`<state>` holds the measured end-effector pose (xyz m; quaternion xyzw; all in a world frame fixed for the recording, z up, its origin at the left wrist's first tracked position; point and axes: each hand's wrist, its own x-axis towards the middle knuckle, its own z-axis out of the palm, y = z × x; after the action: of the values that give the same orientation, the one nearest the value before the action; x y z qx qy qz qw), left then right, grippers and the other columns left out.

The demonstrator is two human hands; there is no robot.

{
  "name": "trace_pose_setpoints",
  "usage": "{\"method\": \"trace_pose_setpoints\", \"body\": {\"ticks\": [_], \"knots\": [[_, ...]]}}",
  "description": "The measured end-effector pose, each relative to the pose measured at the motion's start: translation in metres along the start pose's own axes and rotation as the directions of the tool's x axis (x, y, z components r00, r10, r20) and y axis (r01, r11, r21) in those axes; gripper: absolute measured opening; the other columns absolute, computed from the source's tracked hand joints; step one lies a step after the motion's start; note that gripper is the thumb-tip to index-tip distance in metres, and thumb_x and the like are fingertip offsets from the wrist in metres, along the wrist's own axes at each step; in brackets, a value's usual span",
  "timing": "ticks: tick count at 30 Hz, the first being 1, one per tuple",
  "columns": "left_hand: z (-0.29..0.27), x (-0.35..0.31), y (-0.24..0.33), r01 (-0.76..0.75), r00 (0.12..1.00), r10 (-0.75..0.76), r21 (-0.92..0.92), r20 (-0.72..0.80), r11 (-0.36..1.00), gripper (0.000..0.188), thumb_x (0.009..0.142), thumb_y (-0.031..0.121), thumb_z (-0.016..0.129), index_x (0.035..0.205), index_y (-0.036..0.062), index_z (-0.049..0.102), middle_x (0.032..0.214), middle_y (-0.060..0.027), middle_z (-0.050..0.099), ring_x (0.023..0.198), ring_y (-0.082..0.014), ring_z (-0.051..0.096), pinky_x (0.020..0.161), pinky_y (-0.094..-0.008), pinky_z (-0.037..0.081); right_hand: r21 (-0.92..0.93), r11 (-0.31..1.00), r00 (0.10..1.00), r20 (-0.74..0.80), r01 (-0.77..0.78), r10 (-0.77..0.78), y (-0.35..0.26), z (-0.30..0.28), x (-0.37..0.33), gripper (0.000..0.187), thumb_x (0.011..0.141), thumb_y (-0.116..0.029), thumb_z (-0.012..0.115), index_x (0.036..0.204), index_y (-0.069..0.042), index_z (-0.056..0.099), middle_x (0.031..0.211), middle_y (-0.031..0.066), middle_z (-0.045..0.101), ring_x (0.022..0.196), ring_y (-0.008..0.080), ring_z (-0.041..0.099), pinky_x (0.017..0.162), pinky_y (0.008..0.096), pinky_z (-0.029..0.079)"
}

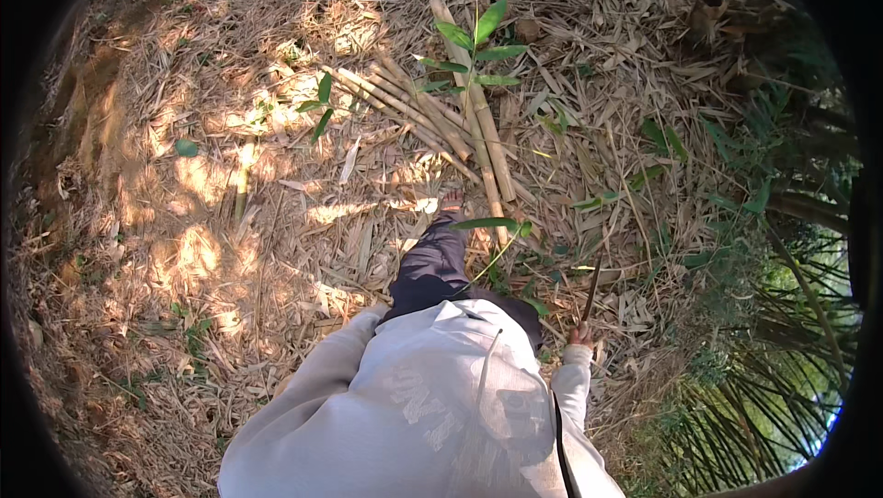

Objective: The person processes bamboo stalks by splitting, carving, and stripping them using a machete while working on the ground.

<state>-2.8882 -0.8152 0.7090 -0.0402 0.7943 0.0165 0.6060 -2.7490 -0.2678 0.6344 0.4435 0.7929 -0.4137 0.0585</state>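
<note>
The right hand (581,335) is closed around the near end of a long, dark, narrow tool (594,288), which extends forward from the grip. Well ahead and to the left of that grip, cut bamboo poles (494,137) lie crossed on dry leaves (616,66); farther left of it, the left sleeve (338,351) shows but its hand is hidden, so I cannot tell its grip.

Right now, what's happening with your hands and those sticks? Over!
Right hand gripping long dark blade; left hand out of sight. Cut bamboo poles lying on dry leaves ahead. Green leafy sprig overlapping poles in view.
</note>
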Motion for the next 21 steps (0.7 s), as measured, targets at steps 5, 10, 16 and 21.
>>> {"method": "trace_pose_setpoints", "body": {"ticks": [5,10,16,21], "knots": [[-0.413,0.111,-0.041,-0.653,0.621,-0.336,-0.704,-0.708,0.278,0.028,0.097,0.033,0.049,0.111,0.0109,0.057,0.102,-0.0147,0.069,0.070,-0.0261,0.069,0.060,-0.0373,0.053,0.007,0.858,0.846,0.166,-0.514,0.506,-0.101,0.137,-0.071,0.025,0.088,-0.028,0.068,0.097,-0.005,0.065,0.073,0.0020,0.059,0.065,0.0160,0.053,0.059,0.0311,0.043],[-0.619,0.119,-0.035,-0.680,0.701,-0.159,-0.718,-0.696,0.146,0.032,0.100,0.037,0.045,0.108,0.0080,0.054,0.087,-0.0112,0.069,0.066,-0.0189,0.067,0.049,-0.0300,0.047,0.175,0.753,0.773,0.157,-0.634,0.615,-0.207,0.203,-0.083,0.027,0.088,-0.031,0.068,0.097,-0.005,0.066,0.073,0.0019,0.061,0.062,0.0154,0.054,0.057,0.0303,0.043],[-0.583,0.177,0.000,-0.254,0.965,0.170,-0.551,-0.200,0.795,0.023,0.096,0.022,0.046,0.090,0.0090,0.064,0.069,-0.0087,0.069,0.056,-0.0176,0.068,0.046,-0.0301,0.052,0.370,0.703,0.781,0.115,-0.607,0.613,-0.256,0.259,-0.060,0.029,0.089,-0.034,0.069,0.097,-0.005,0.066,0.073,0.0017,0.062,0.059,0.0145,0.054,0.054,0.0293,0.042],[-0.451,0.281,-0.029,-0.371,0.884,0.467,0.641,0.021,0.672,0.045,0.098,0.030,0.034,0.122,0.0057,0.063,0.125,-0.0156,0.062,0.115,-0.0303,0.061,0.100,-0.0434,0.047,0.681,0.566,0.828,0.108,-0.465,0.551,-0.283,0.297,-0.039,0.031,0.089,-0.036,0.069,0.096,-0.006,0.066,0.073,0.0015,0.063,0.057,0.0139,0.054,0.052,0.0285,0.042]]}}
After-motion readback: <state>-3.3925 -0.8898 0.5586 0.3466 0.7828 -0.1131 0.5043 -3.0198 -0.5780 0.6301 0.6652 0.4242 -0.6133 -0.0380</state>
